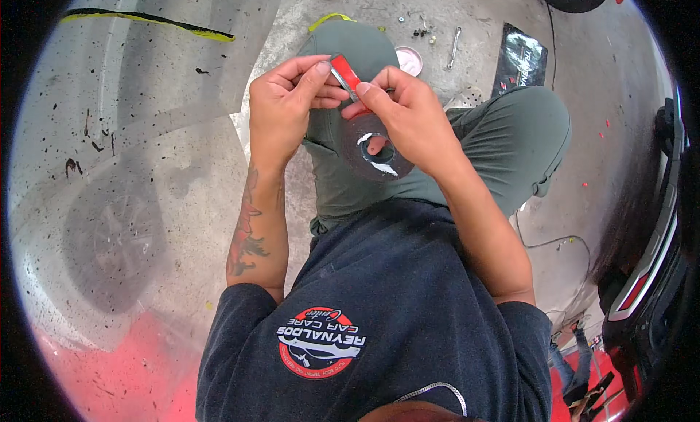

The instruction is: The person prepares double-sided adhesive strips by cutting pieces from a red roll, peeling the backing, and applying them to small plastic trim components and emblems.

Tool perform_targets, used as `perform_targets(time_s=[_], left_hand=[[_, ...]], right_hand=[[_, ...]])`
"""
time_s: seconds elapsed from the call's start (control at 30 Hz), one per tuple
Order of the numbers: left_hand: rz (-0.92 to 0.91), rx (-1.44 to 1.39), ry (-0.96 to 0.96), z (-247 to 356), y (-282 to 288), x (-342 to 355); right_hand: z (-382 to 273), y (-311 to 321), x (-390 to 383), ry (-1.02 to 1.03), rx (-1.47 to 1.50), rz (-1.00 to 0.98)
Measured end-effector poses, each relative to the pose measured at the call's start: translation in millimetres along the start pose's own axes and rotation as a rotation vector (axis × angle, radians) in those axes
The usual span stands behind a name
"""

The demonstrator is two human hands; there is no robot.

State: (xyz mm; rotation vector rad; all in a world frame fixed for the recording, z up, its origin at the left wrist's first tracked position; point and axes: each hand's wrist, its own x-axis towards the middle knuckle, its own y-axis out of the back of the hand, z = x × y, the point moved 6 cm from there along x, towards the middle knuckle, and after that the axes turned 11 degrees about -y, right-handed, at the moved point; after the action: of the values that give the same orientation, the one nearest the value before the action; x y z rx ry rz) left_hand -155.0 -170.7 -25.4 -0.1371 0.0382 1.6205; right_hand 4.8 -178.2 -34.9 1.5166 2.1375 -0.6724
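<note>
1. The dark tape roll [355, 154] is the landmark here: it hangs over the person's lap, just below the right hand [408, 108], tilted so that its round hole shows. White patches sit around the hole, and a fingertip shows inside it.
2. The red-faced strip [345, 72] is beyond the roll and slightly to its left, slanting between the two hands with its red face up and a grey-black edge along it. More red shows at the roll's far edge, under the right hand; whether strip and roll are joined there I cannot tell.
3. The left hand [292, 98] is beyond the roll and to its left, thumb and forefinger pinching the far end of the strip, the other fingers loosely curled below.
4. The right hand is just beyond the roll and to its right, its thumb pressed on the near end of the strip against the bent forefinger; its lower fingers are partly hidden.
5. The grey-green trousers [503, 149] spread behind the roll and to both sides of it, knees bent.
6. On the floor well beyond the roll and to its right are a round tub [410, 61] with pale contents, a wrench [454, 49] and a dark printed sheet [520, 57].
7. Far to the roll's right stands a dark car bumper [647, 276].
</note>
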Motion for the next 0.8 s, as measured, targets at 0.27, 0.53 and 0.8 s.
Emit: perform_targets(time_s=[0.27, 0.53, 0.8], left_hand=[[-0.008, 0.015, -0.012, 1.8, -0.9, -0.2], [0.01, 0.037, -0.074, 6.5, -2.7, -2.0], [0.045, 0.177, -0.07, 12.5, -7.5, 2.8]], right_hand=[[-0.5, -0.7, -0.3, 0.007, -0.007, 0.011], [1.7, -2.8, 2.8, 0.031, 0.027, -0.001], [0.5, -2.9, 0.0, 0.053, 0.003, 0.027]])
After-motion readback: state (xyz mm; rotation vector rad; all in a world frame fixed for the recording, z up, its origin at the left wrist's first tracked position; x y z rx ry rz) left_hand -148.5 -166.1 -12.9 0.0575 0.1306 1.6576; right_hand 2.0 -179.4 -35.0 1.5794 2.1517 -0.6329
